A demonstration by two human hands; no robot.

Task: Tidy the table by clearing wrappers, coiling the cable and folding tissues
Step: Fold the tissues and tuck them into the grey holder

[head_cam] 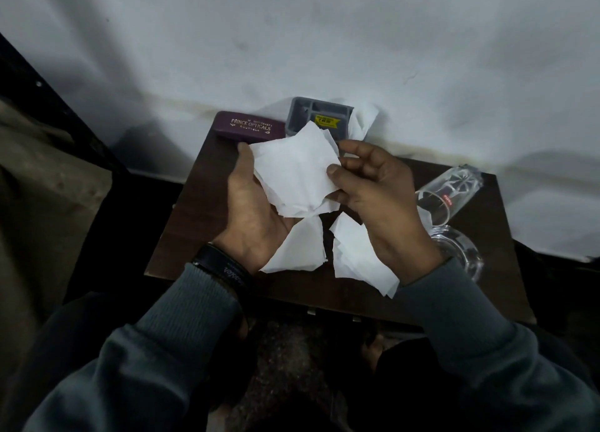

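Folding step: a white tissue (pixel 293 168) is held up over the worktop (pixel 201 204), just in front of the glasses case (pixel 250 128), on the person's side of it.
Left hand (pixel 253 211): palm up under the tissue, thumb and fingers curled round its edge nearest the glasses case, gripping it.
Right hand (pixel 373 198): pinches the far edge of the tissue, thumb on top and fingers behind.
Loose tissues (pixel 295 250): two more sheets lie flat on the worktop below the hands, further from the glasses case. Another crumpled one (pixel 365 120) sits beyond the grey tray (pixel 311 113).
Handling: the sheet looks very light, soft and limp. It will likely sag wherever it is unsupported and could tear if pulled hard.
Where to hold: probably best at opposite corners or edges, with a light pinch, so the edges can be brought together and the crease pressed flat.
Other things: the grey tray stands just right of the glasses case. A drinking glass (pixel 451 188) on its side and a glass ashtray (pixel 461 250) lie well to its right.
Cable and wrappers: none can be made out.
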